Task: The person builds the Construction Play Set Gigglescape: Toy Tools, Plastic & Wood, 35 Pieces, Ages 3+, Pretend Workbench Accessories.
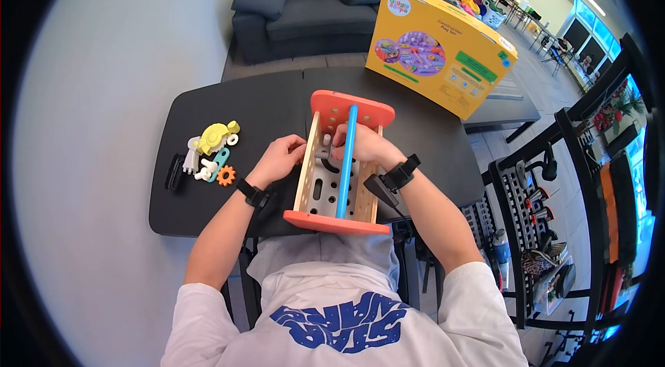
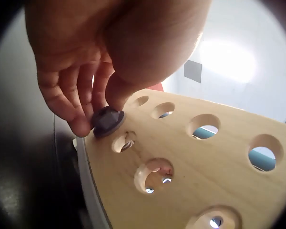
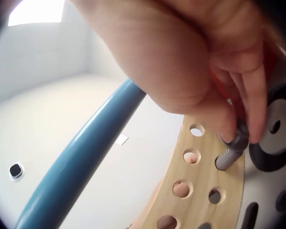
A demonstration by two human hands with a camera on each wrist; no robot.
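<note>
A toy toolbox with red end panels, wooden side panels and a blue rod handle stands before me. My left hand is at the outside of its left panel, thumb and fingertips pinching the dark grey head of a toy bolt that lies against the wood. Inside the box, below the handle, my right hand pinches a grey nut at the end of the grey threaded shank coming through a hole. Another grey peg shows near the right fingers.
Left on the black table lie a yellow toy piece, an orange gear, a teal strip, white pieces and a black object. A yellow box stands at the back right. Black shelving is at right.
</note>
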